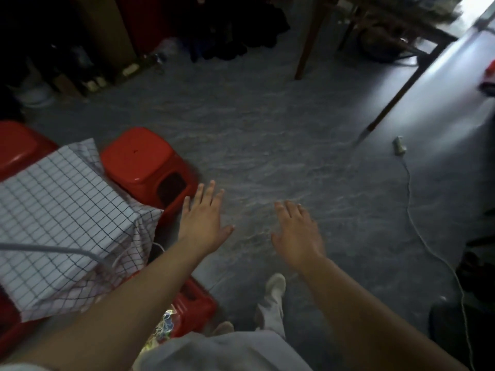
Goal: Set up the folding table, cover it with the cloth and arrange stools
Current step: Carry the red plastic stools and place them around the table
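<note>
Your left hand (pixel 205 223) and right hand (pixel 294 234) are both spread flat, fingers straight, holding nothing, above the mottled grey floor (pixel 267 143). The white black-checked cloth (pixel 59 204) lies draped over a table corner just left of your left hand. One red square plastic stool (pixel 144 162) stands ahead-left of that hand's fingertips. A second red stool (pixel 192 303) sits beneath your left forearm.
</note>
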The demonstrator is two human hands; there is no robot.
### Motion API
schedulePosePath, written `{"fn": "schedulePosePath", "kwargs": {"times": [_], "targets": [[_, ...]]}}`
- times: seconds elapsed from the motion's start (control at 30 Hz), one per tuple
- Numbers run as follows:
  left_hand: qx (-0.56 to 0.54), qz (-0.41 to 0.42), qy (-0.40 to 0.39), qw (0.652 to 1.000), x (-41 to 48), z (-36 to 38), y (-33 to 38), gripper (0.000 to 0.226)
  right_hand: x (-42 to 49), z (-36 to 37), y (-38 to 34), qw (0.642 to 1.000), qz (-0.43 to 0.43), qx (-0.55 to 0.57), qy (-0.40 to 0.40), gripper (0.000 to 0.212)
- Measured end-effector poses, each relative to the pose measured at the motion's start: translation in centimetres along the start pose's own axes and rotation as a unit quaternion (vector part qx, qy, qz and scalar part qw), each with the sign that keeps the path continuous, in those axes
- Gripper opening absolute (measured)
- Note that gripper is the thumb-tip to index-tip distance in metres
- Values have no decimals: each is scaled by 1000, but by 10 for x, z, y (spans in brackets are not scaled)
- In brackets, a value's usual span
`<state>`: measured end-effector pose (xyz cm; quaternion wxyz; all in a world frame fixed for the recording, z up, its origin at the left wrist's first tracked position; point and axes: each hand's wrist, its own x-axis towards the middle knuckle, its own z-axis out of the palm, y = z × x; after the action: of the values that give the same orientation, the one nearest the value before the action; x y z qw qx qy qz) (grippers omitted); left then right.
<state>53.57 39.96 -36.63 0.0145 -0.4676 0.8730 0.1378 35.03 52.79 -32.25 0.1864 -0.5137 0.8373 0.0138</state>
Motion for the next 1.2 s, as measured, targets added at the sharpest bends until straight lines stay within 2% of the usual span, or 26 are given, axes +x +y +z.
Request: {"fn": "schedulePosePath", "kwargs": {"times": [0.2, 0.4, 0.63, 0.87, 1.2], "targets": [[-12, -100, 5, 995, 70, 5, 1, 100, 97, -10, 22, 997, -73, -10, -38, 71], [-19, -200, 42, 979, 115, -10, -20, 98, 197, -39, -10, 983, -173, -46, -41, 73], [-45, -318, 55, 945, 142, -18, -94, 100, 297, -54, -107, 953, -290, -71, -59, 78], [-98, -392, 28, 914, 199, -11, -204, 99, 398, -33, -213, 944, -301, -97, -91, 76], [-133, -438, -38, 888, 297, 26, -333, 96, 533, 32, -342, 927, -329, -129, -129, 75]]}}
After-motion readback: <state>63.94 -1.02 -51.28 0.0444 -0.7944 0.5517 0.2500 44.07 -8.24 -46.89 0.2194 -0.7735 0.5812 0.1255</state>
